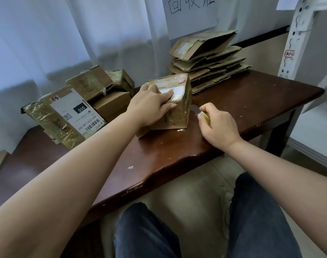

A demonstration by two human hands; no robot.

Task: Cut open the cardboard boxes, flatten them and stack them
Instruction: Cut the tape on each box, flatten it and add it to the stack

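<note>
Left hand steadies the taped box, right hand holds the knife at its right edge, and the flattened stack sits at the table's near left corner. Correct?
Not quite. In the head view the flattened stack lies at the table's far right, behind the box. The left hand does steady it, and the right hand holds the knife.
</note>
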